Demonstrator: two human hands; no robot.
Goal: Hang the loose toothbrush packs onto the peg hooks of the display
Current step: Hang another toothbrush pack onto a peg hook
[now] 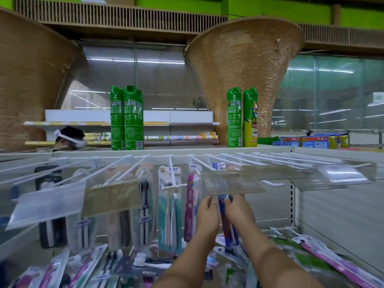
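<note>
Below label holder (232, 182), toothbrush pack (226, 223) upright

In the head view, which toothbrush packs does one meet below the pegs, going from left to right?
Black pack → dark-brush pack → teal Doctor pack → pink Doctor pack → blue pack, held by left hand and right hand.

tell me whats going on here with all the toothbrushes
A person is restocking a toothbrush display. The left hand and right hand pinch a blue and red toothbrush pack near its top, raised just under a clear label holder. Whether it is hung yet is hidden by that holder. To the left, other packs hang from pegs, and loose packs lie piled on the shelf below.
</note>
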